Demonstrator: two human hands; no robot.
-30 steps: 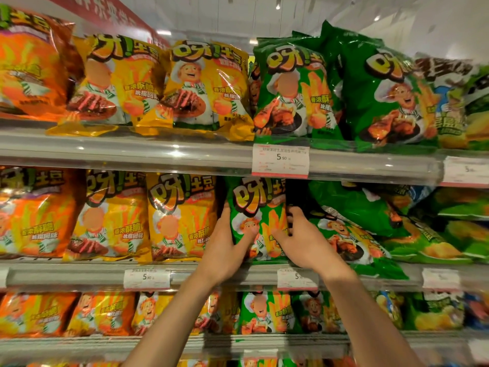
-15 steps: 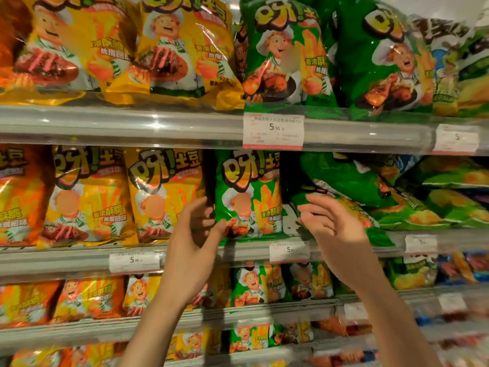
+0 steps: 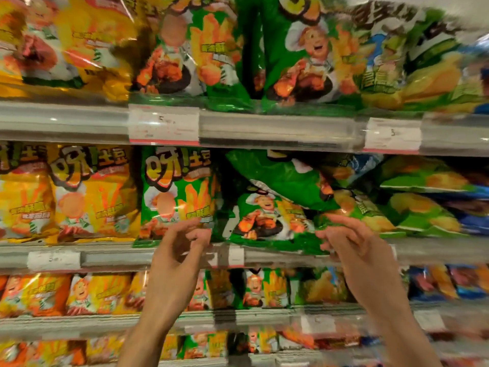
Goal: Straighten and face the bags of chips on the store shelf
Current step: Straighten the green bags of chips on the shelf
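Note:
On the middle shelf an upright green chip bag faces front. To its right a second green bag leans tilted, with another green bag slumped over its top. My left hand hovers in front of the upright bag's lower right corner, fingers loosely curled, holding nothing. My right hand is raised at the tilted bag's right edge, fingers spread, apart from the bag or barely brushing it; the blur hides which.
Yellow bags stand left on the same shelf. Light-green and blue bags lie flat in a pile at the right. The shelf above holds upright green bags. Price tags line the shelf rails. Lower shelves carry smaller bags.
Both hands have let go of the upright green bag and shifted right towards the tilted green bag. The view has moved closer and rightward.

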